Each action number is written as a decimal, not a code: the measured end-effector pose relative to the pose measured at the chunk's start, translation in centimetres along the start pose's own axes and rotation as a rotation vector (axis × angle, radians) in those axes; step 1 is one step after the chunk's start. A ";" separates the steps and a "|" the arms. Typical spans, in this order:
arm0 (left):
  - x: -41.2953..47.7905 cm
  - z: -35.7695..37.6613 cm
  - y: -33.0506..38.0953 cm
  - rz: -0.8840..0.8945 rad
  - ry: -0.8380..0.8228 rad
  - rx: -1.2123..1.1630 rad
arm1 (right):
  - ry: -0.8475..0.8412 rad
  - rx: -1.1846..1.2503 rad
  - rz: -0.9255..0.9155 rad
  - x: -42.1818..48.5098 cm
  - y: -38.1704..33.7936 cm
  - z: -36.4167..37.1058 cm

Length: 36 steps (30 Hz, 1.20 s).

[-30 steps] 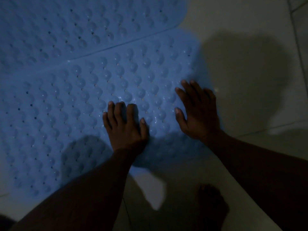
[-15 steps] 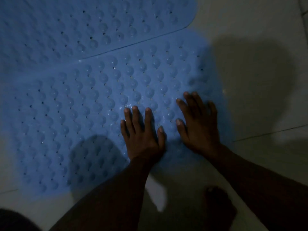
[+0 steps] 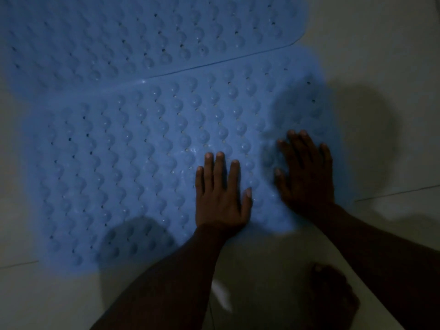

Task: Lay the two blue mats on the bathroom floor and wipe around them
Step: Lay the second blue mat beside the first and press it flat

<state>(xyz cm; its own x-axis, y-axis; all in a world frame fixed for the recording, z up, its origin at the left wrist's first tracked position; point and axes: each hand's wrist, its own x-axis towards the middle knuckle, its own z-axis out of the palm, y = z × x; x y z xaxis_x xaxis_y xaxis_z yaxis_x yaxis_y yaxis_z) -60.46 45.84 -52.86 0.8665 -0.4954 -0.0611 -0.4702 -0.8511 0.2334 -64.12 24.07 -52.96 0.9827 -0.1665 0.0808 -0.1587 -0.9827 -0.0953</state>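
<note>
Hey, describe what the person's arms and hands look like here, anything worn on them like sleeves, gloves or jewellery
Both forearms are bare as far as the frame shows, with no sleeve in view. The left hand and right hand wear no gloves, and no ring, watch or bracelet is visible, though the light is dim. Short pale fingernails show on the left hand's fingers.

Near blue mat (image 3: 133, 167) flat, bumpy, perforated; far mat (image 3: 119, 36) overlapping its edge.

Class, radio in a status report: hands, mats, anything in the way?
Left hand and right hand flat, empty, on near mat. Far mat laid, edges meeting. Bare foot on floor tiles; no cloth visible.
</note>
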 end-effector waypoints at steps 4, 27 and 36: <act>0.4 0.0 0.3 -0.019 0.046 -0.018 | 0.016 0.031 0.129 0.1 -3.9 -0.3; -4.0 -3.0 -11.2 -0.056 0.134 -0.041 | 0.071 0.117 0.129 -0.2 -16.0 1.1; -3.2 -5.5 -13.7 -0.131 0.146 -0.070 | 0.058 0.025 0.078 -0.1 -17.6 1.6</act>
<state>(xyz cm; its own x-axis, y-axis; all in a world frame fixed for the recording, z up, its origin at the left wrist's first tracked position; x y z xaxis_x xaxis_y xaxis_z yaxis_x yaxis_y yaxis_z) -55.89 60.02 -50.49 0.9370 -0.3465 0.0450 -0.3435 -0.8899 0.3002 -61.33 41.51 -52.85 0.9602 -0.2478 0.1289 -0.2317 -0.9643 -0.1280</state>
